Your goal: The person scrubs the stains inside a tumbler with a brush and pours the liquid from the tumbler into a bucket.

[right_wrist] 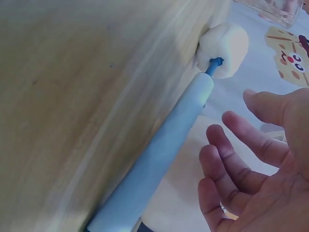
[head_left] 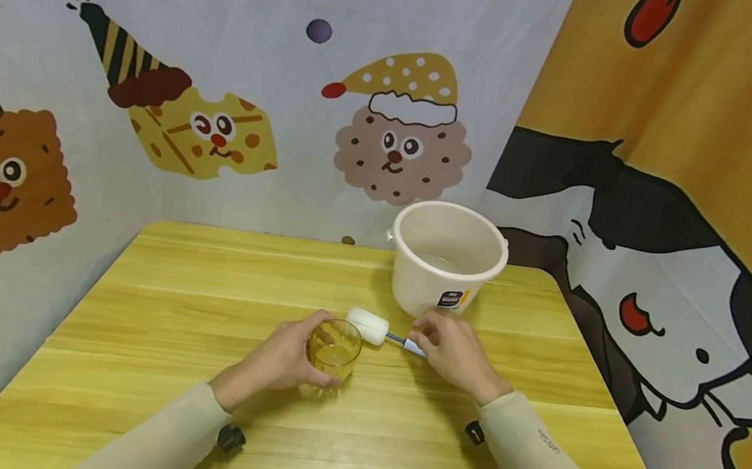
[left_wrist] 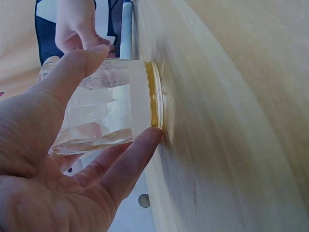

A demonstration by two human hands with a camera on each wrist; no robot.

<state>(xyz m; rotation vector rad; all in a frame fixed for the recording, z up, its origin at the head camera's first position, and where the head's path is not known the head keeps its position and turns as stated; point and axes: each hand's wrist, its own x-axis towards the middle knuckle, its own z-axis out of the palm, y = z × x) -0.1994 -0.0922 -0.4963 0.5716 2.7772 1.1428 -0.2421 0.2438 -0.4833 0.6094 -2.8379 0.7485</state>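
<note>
My left hand [head_left: 290,355] grips an amber-tinted drinking glass [head_left: 335,350], thumb on one side and fingers on the other. In the left wrist view the glass [left_wrist: 104,104] looks clear and faceted, with a golden band by its base, close to the tabletop. A sponge bottle brush [head_left: 368,326] lies on the table beyond the glass, its white foam head pointing left. My right hand [head_left: 457,350] hovers by the brush's handle [head_left: 415,347]. In the right wrist view its loosely bent fingers [right_wrist: 236,140] are apart from the pale blue handle [right_wrist: 159,150].
A cream plastic bucket [head_left: 414,272] with a dark label stands at the table's back right, just behind my right hand. The wood-grain table [head_left: 197,273] ends at a cartoon-printed curtain [head_left: 250,0] at the back and right.
</note>
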